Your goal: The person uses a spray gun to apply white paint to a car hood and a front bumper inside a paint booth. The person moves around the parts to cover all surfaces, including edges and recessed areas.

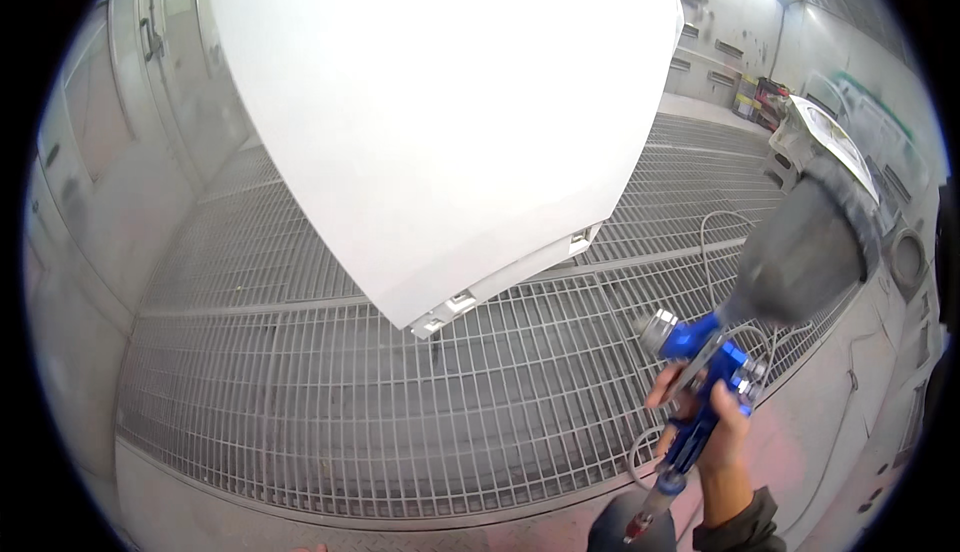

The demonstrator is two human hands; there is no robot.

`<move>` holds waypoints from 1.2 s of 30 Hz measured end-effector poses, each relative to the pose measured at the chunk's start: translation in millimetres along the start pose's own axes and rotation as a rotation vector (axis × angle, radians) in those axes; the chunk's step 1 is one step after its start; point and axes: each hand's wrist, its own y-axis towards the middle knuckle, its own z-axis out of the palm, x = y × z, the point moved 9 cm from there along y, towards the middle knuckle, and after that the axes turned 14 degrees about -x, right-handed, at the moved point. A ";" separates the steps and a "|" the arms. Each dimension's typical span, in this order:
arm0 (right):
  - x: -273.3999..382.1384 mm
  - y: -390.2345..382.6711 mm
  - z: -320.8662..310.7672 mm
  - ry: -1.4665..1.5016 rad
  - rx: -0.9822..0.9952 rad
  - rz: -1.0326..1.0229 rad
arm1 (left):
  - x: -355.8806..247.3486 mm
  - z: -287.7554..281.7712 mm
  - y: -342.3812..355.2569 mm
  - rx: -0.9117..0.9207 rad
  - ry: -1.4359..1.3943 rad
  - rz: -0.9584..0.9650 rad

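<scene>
Grey spray booth, metal grate floor [330, 402], closed door [185, 62] at far left. Right hand [712, 422] wraps around the handle of a blue spray gun [705, 372], low right, fingers on the trigger; grey paint cup [800, 247] on top. Nozzle points left toward a large white panel [440, 112] raised above the grate. Left hand not visible.

A blue spray gun [700, 377] with a grey paint cup on top, nozzle aimed left, sits low right.
</scene>
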 end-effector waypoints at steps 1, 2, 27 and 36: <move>-10.3 -3.0 -1.3 0.018 -0.013 0.042 | -8.6 -2.4 8.9 -0.011 -0.055 -0.018; -16.2 -4.3 -1.1 0.036 -0.025 0.082 | -8.4 -1.1 13.1 0.012 -0.042 -0.052; 378.1 76.0 411.3 -0.063 0.086 0.353 | -257.3 -442.7 142.0 0.077 0.294 -0.484; 411.9 141.2 387.2 -0.313 0.028 0.248 | -282.8 -418.3 128.0 -0.084 0.287 -0.312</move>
